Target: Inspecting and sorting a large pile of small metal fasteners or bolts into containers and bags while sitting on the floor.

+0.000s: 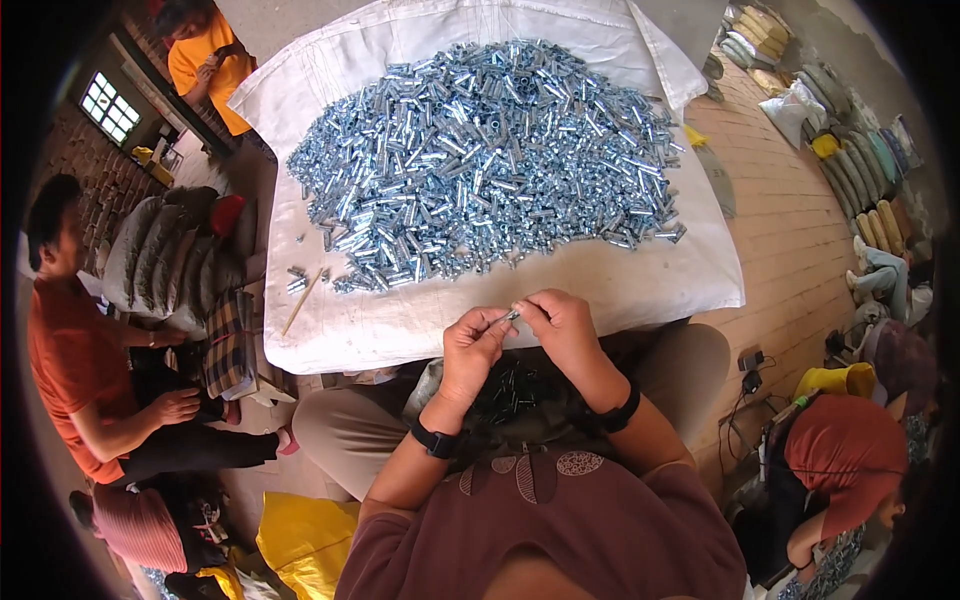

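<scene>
Just past the near edge of the cloth-covered table, my left hand (pixel 472 345) and my right hand (pixel 563 322) meet fingertip to fingertip. Between them is a small shiny metal part (pixel 513 315), pinched by both thumbs and forefingers; the fingers cover most of it, so its exact shape is hidden. A broad heap of zinc-coloured metal sleeves and small fittings (pixel 490 160) spreads over the white cloth (pixel 400 325) beyond my hands. In my lap, below the hands, a dark hollow holds several thin metal pieces (pixel 515 388).
A thin wooden stick (pixel 303 300) lies left of the heap beside a few loose metal pieces (pixel 297 280). People sit or stand at left and lower right. Filled sacks (pixel 150 250) are stacked left, more sacks (pixel 865 165) at right. A yellow bag (pixel 305 545) is by my left side.
</scene>
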Available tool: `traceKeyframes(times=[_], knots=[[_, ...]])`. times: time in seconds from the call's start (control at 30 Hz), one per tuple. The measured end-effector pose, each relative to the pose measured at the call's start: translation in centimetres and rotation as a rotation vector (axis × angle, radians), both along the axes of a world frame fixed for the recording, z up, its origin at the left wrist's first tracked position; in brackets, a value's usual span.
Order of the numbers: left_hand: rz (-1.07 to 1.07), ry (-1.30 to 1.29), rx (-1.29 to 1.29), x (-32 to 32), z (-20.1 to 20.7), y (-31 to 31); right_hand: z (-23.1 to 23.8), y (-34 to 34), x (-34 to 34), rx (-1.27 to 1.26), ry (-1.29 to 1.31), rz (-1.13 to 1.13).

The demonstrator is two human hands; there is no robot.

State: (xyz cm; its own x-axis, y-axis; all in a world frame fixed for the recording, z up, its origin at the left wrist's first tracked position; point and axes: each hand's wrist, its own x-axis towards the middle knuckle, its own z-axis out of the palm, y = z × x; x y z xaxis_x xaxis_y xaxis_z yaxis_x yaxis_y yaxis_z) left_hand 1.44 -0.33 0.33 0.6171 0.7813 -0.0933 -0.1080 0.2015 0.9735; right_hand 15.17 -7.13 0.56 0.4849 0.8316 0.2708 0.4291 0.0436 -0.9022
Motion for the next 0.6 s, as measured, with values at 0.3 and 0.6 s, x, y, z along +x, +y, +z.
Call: traceKeyframes(times=[0.3,0.6], knots=[[0.107,0.029,-0.006,-0.1,-1.3,-0.3,-1.4,0.8,-2.5,0.058,-0.361,-0.115],[0.322,0.758,1.023,-1.6,-0.3,7.1,-3.7,6.1,2.4,-0.086,-0.738,-0.201]])
